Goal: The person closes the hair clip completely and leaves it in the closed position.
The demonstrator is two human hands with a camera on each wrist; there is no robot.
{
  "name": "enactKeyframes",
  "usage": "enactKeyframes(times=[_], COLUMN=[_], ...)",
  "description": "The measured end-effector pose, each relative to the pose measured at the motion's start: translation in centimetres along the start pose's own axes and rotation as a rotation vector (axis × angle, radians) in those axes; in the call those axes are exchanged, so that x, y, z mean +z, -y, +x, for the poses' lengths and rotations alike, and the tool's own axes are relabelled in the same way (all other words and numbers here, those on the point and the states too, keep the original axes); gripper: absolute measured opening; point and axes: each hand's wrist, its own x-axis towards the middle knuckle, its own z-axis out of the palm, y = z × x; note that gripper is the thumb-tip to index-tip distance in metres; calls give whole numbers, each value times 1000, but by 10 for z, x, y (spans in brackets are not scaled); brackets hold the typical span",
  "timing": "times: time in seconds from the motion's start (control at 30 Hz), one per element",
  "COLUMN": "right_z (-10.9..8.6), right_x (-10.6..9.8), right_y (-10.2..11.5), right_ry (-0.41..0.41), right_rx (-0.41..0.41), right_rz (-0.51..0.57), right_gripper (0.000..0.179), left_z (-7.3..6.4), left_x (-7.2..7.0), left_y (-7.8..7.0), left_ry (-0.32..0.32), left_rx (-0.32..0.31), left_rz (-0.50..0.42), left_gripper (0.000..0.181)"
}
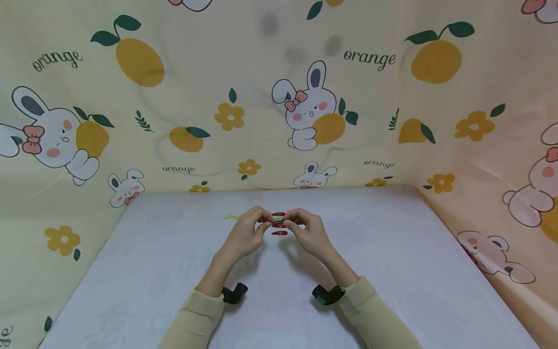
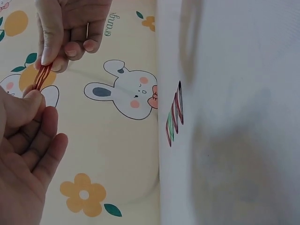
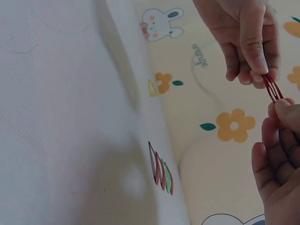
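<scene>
Between my two hands a red snap hair clip (image 2: 43,76) is stretched across the gap, its slim loops showing. My left hand (image 1: 247,231) pinches one end between thumb and fingers. The other end is pinched by my right hand (image 1: 308,233); the fingertips cover both ends. Below the hands, several slim hair clips lie side by side in a row on the table, among them a red clip (image 1: 279,233) and a green clip (image 3: 167,176). In the head view, the fingers and held clip partly hide this row.
A thin yellow piece (image 1: 231,217) lies on the white tabletop (image 1: 279,300), left of the left hand. Behind the table's far edge hangs a cream cloth (image 1: 253,58) printed with rabbits and oranges. Black wrist cameras (image 1: 235,293) sit at both cuffs.
</scene>
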Motion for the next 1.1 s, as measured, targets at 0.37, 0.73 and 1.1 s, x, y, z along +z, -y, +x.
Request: enactKeyframes(times=[0.37,0.73,1.1], right_z=[-1,0,1], right_x=[-1,-2,-1], right_y=[-2,0,1], right_ry=[55,55,10], right_rx=[37,79,121], right_rz=[47,66,113], right_gripper=[4,6,7], left_z=[0,1,2], left_x=[-5,-4,-4], left_y=[0,3,3], left_ry=[52,47,-15], left_rx=[-48,-65,12], left_rz=[-63,-63,-49], left_gripper=[12,10,10])
